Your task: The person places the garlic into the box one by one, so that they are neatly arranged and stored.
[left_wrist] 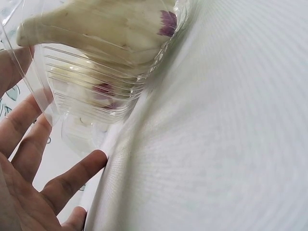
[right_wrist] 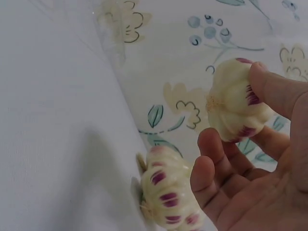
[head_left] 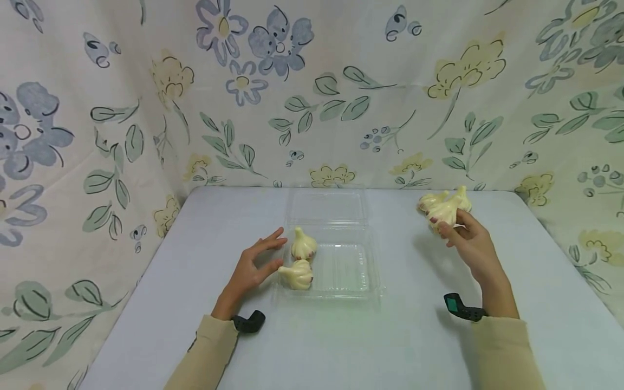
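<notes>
A clear plastic clamshell container (head_left: 341, 271) lies open on the table, its lid (head_left: 326, 207) folded back towards the far edge. Along its left side sit two garlic bulbs, a rear one (head_left: 304, 245) and a front one (head_left: 297, 275) with its neck pointing left. My left hand (head_left: 253, 265) is at the container's left wall, fingers loosely extended and holding nothing. At the back right, my right hand (head_left: 465, 238) pinches a garlic bulb (right_wrist: 238, 101) between thumb and fingers, raised above the table. Just behind it, more garlic (right_wrist: 168, 187) with purple marks rests on the table.
The white table (head_left: 404, 336) has its far edge against a floral curtain (head_left: 331, 108), which also hangs at both sides. A dark band sits on each wrist, by the beige sleeves.
</notes>
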